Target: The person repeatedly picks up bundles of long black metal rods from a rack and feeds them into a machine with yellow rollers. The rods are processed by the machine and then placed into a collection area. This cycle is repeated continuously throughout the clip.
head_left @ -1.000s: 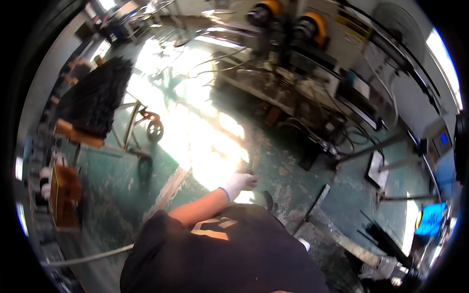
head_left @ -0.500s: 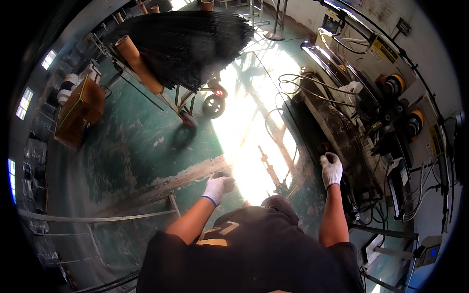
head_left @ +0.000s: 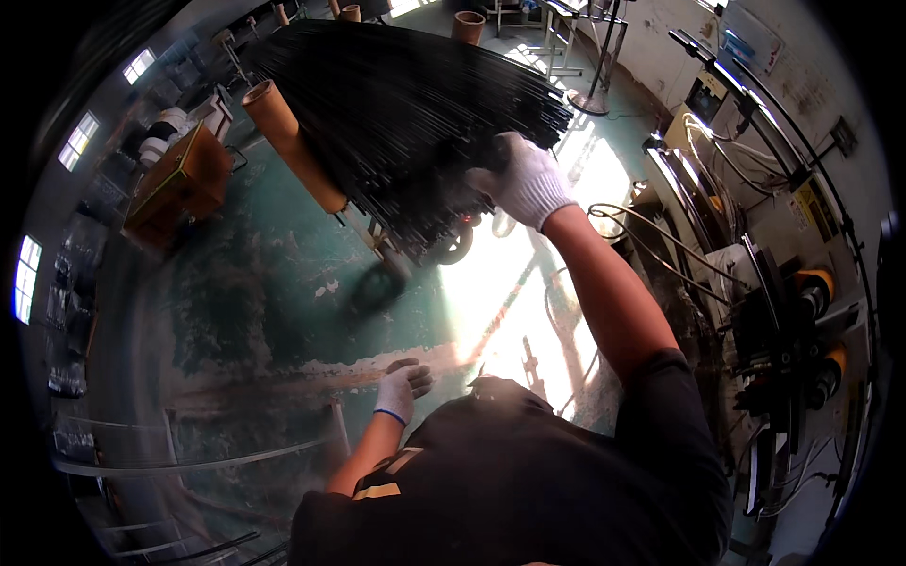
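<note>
My right hand, in a white knit glove, reaches out to the near right ends of a big bundle of thin black rods. Its thumb stands apart from the fingers, and dark rod ends lie right beside and behind them. Whether the fingertips touch a rod is hard to see. Lower down, my left hand, gloved in white with a blue cuff edge, hangs before my body over the green floor. Its fingers are loosely spread and hold nothing.
Brown cardboard tubes stand at the sides of the wheeled rack under the rods. Machinery with cables and orange-ringed parts lines the right. An orange-brown box stands at left. A metal rail curves along the lower left.
My right hand has swung from beside the machine on the right up and forward to the rod ends. My left hand has dropped slightly. The view has shifted, and the rods look nearer.
</note>
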Available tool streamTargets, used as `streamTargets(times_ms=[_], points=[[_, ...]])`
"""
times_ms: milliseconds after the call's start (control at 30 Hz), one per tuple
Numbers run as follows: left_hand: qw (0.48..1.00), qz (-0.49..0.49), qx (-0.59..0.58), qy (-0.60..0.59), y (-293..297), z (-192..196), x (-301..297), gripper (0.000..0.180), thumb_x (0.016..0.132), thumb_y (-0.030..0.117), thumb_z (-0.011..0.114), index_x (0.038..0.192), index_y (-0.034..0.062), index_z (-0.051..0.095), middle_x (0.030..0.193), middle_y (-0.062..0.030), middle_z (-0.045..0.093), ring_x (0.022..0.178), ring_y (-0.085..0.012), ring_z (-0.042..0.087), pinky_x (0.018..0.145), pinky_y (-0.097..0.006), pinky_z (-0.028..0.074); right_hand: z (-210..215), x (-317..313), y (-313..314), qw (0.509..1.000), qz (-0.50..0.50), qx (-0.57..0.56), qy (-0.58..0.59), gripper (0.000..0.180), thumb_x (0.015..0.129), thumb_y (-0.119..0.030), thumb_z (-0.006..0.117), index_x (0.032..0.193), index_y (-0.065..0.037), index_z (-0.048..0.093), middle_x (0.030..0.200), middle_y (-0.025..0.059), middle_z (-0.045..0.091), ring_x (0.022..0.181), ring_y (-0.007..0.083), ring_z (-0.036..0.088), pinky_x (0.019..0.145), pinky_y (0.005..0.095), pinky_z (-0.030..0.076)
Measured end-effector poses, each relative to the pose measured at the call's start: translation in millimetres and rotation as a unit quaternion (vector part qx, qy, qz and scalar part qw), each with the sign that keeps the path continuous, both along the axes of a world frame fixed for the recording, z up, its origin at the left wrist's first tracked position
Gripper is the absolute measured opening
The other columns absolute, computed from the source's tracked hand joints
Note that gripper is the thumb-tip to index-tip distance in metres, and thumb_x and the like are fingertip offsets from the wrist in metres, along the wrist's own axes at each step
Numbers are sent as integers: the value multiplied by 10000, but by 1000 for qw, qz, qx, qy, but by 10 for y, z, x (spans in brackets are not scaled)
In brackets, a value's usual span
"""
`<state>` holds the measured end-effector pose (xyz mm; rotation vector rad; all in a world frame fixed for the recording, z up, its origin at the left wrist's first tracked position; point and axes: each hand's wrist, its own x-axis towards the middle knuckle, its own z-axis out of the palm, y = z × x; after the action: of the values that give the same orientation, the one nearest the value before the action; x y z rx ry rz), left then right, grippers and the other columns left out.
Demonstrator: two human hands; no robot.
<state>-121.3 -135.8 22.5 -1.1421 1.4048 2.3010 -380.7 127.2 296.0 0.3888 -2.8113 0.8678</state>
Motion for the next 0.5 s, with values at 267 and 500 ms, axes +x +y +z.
streamTargets(times_ms=[267, 500], points=[[990, 89, 27, 105, -56, 164, -977, 232, 991, 65, 622, 1213, 0, 602, 1011, -171, 726, 828, -300, 720, 751, -428, 609, 281, -1734, -1268, 968, -5, 225, -111, 943, 876, -775, 680, 1402, 7, 652, 1397, 216, 678, 1337, 375, 622, 1105, 462, 498], [998, 2, 58, -36, -218, -25, -1483, 191, 995, 43, 616, 1183, 14, 632, 971, -169, 739, 771, -295, 733, 659, -407, 599, 259, -2131, -1384, 961, 60, 238, -131, 621, 918, -601, 721, 1216, -61, 790, 1191, 182, 780, 1124, 354, 750, 956, 449, 589]])
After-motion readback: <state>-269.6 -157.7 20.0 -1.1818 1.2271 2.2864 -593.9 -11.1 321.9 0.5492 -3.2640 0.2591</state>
